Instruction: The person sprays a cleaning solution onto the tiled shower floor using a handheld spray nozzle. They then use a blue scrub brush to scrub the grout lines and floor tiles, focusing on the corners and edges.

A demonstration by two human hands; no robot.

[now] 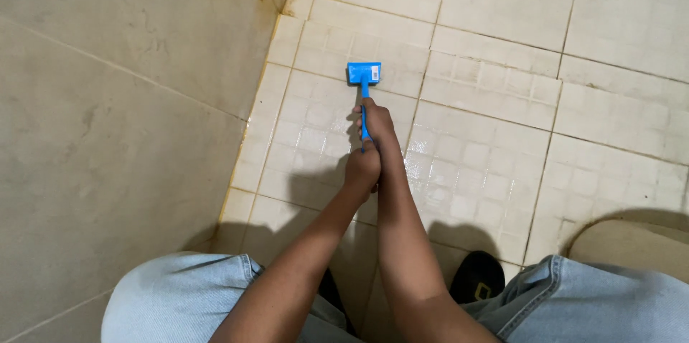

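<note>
Together, hands [367,146] around blue brush [364,74].

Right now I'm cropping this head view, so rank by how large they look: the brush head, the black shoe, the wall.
1. Wall, by far the largest.
2. Black shoe and brush head look alike; the shoe is partly hidden by jeans and nearer the camera, so unranked.

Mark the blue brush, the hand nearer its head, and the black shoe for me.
blue brush [364,73], head view, on its flat blue head.
right hand [374,124], head view, on the back of the hand gripping the handle.
black shoe [476,276], head view, on its dark upper between the jeans legs.
</note>
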